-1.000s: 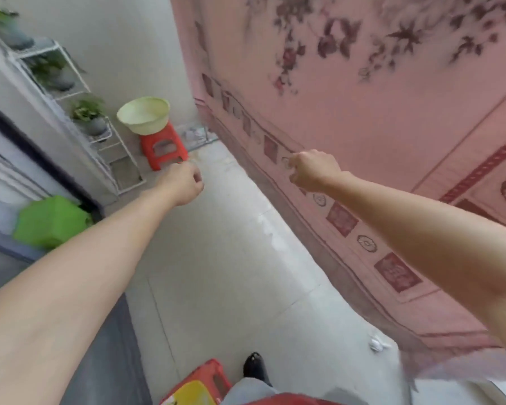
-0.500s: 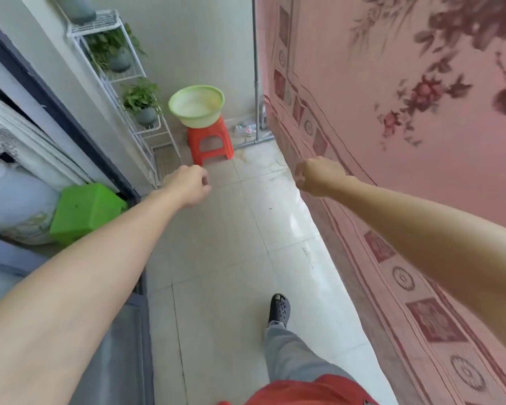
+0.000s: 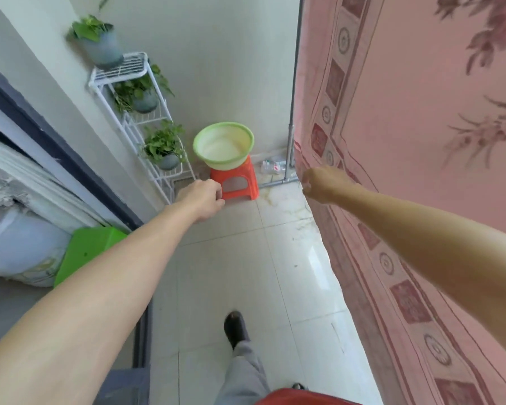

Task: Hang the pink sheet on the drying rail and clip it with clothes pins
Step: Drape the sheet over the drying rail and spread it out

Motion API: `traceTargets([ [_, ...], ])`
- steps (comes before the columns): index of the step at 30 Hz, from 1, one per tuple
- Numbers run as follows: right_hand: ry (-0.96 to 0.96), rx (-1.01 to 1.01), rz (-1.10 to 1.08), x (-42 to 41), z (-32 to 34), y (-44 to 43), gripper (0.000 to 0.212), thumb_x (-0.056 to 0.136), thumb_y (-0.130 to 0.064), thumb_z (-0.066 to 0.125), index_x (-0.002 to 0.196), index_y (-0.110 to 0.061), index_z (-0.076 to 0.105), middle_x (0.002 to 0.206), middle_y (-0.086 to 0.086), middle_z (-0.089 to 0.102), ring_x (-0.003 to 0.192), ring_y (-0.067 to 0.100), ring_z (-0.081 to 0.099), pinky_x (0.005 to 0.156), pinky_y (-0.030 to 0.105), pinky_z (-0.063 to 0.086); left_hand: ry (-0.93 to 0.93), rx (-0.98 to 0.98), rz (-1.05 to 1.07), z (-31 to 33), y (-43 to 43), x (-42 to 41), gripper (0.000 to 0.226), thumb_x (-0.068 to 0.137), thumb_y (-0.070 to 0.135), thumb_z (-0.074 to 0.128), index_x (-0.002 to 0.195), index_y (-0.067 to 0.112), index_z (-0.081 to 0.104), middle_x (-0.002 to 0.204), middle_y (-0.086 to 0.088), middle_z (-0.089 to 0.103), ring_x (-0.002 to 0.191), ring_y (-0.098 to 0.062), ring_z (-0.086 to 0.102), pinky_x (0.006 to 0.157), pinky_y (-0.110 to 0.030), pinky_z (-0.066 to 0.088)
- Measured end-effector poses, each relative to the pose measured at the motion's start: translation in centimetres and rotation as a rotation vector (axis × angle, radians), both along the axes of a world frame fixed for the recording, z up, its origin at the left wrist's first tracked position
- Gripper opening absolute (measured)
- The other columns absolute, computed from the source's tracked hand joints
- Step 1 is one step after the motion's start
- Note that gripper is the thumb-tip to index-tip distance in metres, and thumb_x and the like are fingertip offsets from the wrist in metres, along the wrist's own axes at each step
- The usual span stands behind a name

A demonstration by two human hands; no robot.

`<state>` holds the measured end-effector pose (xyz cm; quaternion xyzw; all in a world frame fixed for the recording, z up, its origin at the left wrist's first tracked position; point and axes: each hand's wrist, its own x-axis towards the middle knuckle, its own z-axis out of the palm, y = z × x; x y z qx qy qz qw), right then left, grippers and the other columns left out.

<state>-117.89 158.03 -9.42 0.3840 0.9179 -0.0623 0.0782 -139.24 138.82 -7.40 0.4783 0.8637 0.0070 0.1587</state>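
The pink sheet (image 3: 406, 118), printed with dark red flowers and a patterned border, hangs down the whole right side; its top and the rail are out of frame. My right hand (image 3: 319, 184) is a closed fist right at the sheet's left edge, and I cannot tell whether it pinches the cloth. My left hand (image 3: 202, 200) is also a closed fist, held out over the floor with nothing showing in it. No clothes pins are visible.
A metal rack pole (image 3: 289, 135) stands by the sheet's edge. A green basin (image 3: 222, 135) sits on an orange stool (image 3: 246, 188) against the far wall. A white plant shelf (image 3: 129, 71) and a green box (image 3: 85, 249) line the left wall. My foot (image 3: 233, 325) steps on the tiled floor.
The view has swung left and moved forward along the sheet toward the stool and basin. Both fists stay closed and held out in front.
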Motion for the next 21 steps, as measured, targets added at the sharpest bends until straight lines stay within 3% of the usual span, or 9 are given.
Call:
traceTargets([
  [6, 0.041, 0.021, -0.049, -6.5, -0.1, 8.2, 0.026, 0.089, -0.025, 0.058, 0.114, -0.020, 0.066, 0.112, 0.005, 0.069, 0.099, 0.028, 0.064, 0.082, 0.038, 0.055, 0.052, -0.009, -0.081, -0.5, 9.3, -7.5, 0.018, 0.091, 0.037, 0.057, 0.101, 0.024, 0.065, 0.110, -0.006, 0.066, 0.101, -0.030, 0.061, 0.080, -0.034, 0.048],
  [12, 0.108, 0.037, -0.188, -10.8, 5.6, 16.7, 0.035, 0.092, -0.030, 0.057, 0.126, -0.022, 0.060, 0.123, 0.004, 0.066, 0.111, 0.026, 0.060, 0.088, 0.036, 0.049, 0.089, 0.019, -0.188, 4.4, 20.1, -14.9, 0.026, 0.090, 0.035, 0.058, 0.111, 0.022, 0.064, 0.117, -0.009, 0.064, 0.110, -0.031, 0.059, 0.083, -0.034, 0.045],
  [18, 0.174, 0.137, -0.257, -15.9, 7.7, 26.1, 0.034, 0.092, -0.031, 0.058, 0.125, -0.023, 0.060, 0.125, 0.000, 0.065, 0.107, 0.022, 0.062, 0.078, 0.034, 0.051, 0.056, 0.073, -0.297, 4.4, 33.0, -21.3, 0.023, 0.091, 0.033, 0.056, 0.109, 0.021, 0.063, 0.113, -0.008, 0.065, 0.107, -0.030, 0.059, 0.083, -0.034, 0.046],
  [21, 0.219, 0.192, -0.253, -17.9, 10.6, 30.8, 0.033, 0.093, -0.029, 0.059, 0.126, -0.021, 0.060, 0.126, 0.002, 0.063, 0.108, 0.022, 0.062, 0.082, 0.035, 0.050, 0.060, 0.130, -0.326, 6.5, 39.8, -23.3, 0.022, 0.090, 0.033, 0.057, 0.107, 0.021, 0.064, 0.111, -0.008, 0.067, 0.104, -0.030, 0.060, 0.086, -0.036, 0.049],
])
